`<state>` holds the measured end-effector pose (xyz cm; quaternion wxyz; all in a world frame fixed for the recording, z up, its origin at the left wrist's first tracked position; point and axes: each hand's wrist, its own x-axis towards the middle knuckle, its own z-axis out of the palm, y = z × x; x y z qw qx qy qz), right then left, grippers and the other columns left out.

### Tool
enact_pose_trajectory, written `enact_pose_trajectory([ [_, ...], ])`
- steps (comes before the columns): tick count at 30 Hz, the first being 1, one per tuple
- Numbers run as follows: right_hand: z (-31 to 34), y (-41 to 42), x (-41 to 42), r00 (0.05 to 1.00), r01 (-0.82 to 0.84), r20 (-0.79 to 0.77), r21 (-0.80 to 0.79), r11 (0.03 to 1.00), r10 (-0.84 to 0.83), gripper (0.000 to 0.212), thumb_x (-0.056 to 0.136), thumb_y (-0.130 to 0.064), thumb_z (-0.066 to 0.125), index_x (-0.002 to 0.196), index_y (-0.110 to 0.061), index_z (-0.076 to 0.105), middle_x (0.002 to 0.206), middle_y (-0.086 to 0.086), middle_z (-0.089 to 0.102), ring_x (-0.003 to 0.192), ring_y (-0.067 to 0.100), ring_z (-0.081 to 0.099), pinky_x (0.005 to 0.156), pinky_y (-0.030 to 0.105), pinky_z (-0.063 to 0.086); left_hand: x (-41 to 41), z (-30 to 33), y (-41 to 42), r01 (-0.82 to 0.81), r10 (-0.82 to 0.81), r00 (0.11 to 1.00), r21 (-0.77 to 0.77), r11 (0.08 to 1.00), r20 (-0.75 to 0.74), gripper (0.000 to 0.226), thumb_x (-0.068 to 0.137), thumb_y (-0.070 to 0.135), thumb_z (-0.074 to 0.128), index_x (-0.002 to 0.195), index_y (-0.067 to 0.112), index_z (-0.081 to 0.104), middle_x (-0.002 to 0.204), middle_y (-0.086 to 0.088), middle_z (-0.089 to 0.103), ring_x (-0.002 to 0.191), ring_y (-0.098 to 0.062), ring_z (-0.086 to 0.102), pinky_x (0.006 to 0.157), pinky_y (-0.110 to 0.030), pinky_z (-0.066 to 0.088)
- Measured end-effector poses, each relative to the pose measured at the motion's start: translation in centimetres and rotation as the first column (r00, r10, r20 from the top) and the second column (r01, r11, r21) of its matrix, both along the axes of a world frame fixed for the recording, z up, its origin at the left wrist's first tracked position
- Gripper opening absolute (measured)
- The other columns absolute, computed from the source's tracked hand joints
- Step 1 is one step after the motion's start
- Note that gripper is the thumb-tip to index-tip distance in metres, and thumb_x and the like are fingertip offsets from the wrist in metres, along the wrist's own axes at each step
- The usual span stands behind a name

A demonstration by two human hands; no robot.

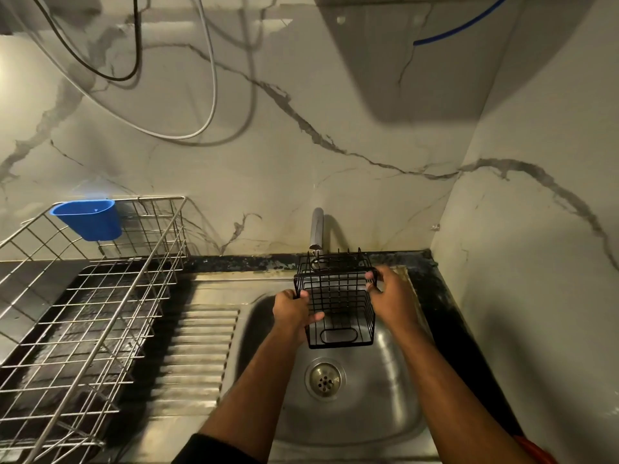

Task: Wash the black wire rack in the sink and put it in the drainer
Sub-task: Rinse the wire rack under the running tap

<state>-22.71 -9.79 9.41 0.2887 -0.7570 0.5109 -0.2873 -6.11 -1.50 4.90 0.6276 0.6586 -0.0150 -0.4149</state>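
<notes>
The black wire rack [338, 296], a small basket of thin black wires, is held over the steel sink [378, 396] just under the tap [316, 229]. My left hand [293, 311] grips its left edge, fingers curled round the wires. Its upper right corner is gripped by my right hand [390, 293], fingertips hooked over the rim. The rack tilts with its open side towards me. The steel wire drainer [83, 313] stands on the counter to the left of the sink.
A blue plastic cup [88, 219] hangs on the drainer's back rim. The sink's ribbed draining board [197, 349] lies between bowl and drainer. The drain strainer [324, 380] sits in the bowl's middle. Marble walls close the back and right; cables hang above.
</notes>
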Motion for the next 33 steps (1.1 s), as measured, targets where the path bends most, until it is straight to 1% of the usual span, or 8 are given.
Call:
enact_pose_trajectory([
  [3, 0.2, 0.1, -0.3, 1.000, 0.001, 0.016, -0.015, 1.000, -0.001, 0.030, 0.094, -0.012, 0.066, 0.124, -0.012, 0.063, 0.124, 0.008, 0.065, 0.115, 0.023, 0.061, 0.073, 0.018, 0.038, -0.3, 0.5, 0.0, -0.007, 0.007, 1.000, -0.006, 1.000, 0.022, 0.033, 0.101, 0.002, 0.054, 0.133, 0.012, 0.051, 0.130, -0.013, 0.060, 0.069, -0.012, 0.063, 0.065, -0.031, 0.061],
  [7, 0.2, 0.3, -0.6, 0.999, -0.017, 0.048, -0.014, 1.000, 0.018, 0.024, 0.095, -0.013, 0.066, 0.119, -0.013, 0.064, 0.120, 0.006, 0.066, 0.114, 0.022, 0.061, 0.073, 0.020, 0.039, -0.5, 1.2, 0.3, -0.009, 0.009, 1.000, -0.006, 1.000, 0.027, 0.021, 0.102, 0.003, 0.055, 0.121, 0.011, 0.053, 0.128, -0.012, 0.059, 0.071, -0.013, 0.062, 0.066, -0.030, 0.062],
  [10, 0.3, 0.4, -0.7, 0.998, -0.026, 0.058, -0.022, 0.999, 0.027, 0.023, 0.095, -0.013, 0.066, 0.117, -0.013, 0.065, 0.120, 0.005, 0.067, 0.115, 0.021, 0.062, 0.074, 0.019, 0.038, -0.5, 1.2, 0.4, -0.015, 0.014, 0.999, 0.004, 1.000, 0.047, 0.025, 0.101, 0.004, 0.056, 0.126, 0.009, 0.055, 0.125, -0.012, 0.060, 0.076, -0.014, 0.064, 0.059, -0.027, 0.060],
  [14, 0.3, 0.6, -0.7, 0.997, -0.028, 0.073, -0.013, 1.000, 0.029, 0.022, 0.095, -0.012, 0.065, 0.117, -0.014, 0.066, 0.121, 0.004, 0.067, 0.115, 0.019, 0.061, 0.080, 0.021, 0.040, -0.7, 1.7, 0.7, -0.003, 0.002, 0.998, 0.013, 1.000, 0.066, 0.017, 0.101, 0.005, 0.056, 0.117, 0.012, 0.058, 0.120, -0.009, 0.060, 0.085, -0.016, 0.065, 0.058, -0.027, 0.059],
  [20, -0.2, 0.2, -0.7, 0.993, -0.060, 0.101, -0.003, 0.998, 0.060, 0.013, 0.094, -0.009, 0.065, 0.104, -0.016, 0.066, 0.101, -0.006, 0.066, 0.096, 0.017, 0.068, 0.080, 0.030, 0.054, -0.7, 2.1, 0.8, -0.013, 0.012, 0.998, 0.026, 1.000, 0.059, 0.020, 0.101, 0.004, 0.057, 0.120, 0.010, 0.058, 0.123, -0.009, 0.059, 0.097, -0.023, 0.067, 0.051, -0.022, 0.056],
  [25, -0.5, -0.1, -0.6, 0.994, -0.053, 0.098, -0.012, 0.999, 0.054, 0.011, 0.092, -0.007, 0.067, 0.096, -0.017, 0.066, 0.091, -0.006, 0.065, 0.089, 0.018, 0.069, 0.082, 0.039, 0.058, -0.7, 2.3, 1.1, -0.011, 0.011, 1.000, 0.007, 1.000, 0.029, 0.019, 0.101, 0.007, 0.058, 0.119, 0.011, 0.058, 0.119, -0.008, 0.059, 0.097, -0.025, 0.069, 0.050, -0.019, 0.054],
  [27, -0.6, -0.1, -0.5, 0.994, -0.049, 0.100, -0.013, 0.999, 0.050, 0.012, 0.091, -0.006, 0.068, 0.097, -0.016, 0.067, 0.091, -0.006, 0.065, 0.091, 0.019, 0.069, 0.083, 0.039, 0.058, -0.8, 2.5, 1.1, -0.006, 0.006, 1.000, 0.001, 1.000, 0.013, 0.018, 0.101, 0.006, 0.057, 0.118, 0.011, 0.058, 0.119, -0.008, 0.058, 0.099, -0.026, 0.068, 0.050, -0.019, 0.054],
  [33, -1.3, -0.6, -0.7, 0.991, -0.041, 0.124, -0.020, 0.999, 0.044, 0.012, 0.089, -0.005, 0.069, 0.094, -0.016, 0.068, 0.095, -0.001, 0.070, 0.094, 0.018, 0.068, 0.084, 0.044, 0.059, -1.1, 2.8, 1.2, 0.009, -0.009, 1.000, -0.005, 1.000, -0.006, 0.010, 0.102, 0.005, 0.055, 0.105, 0.014, 0.058, 0.110, -0.007, 0.060, 0.089, -0.020, 0.067, 0.050, -0.020, 0.054],
])
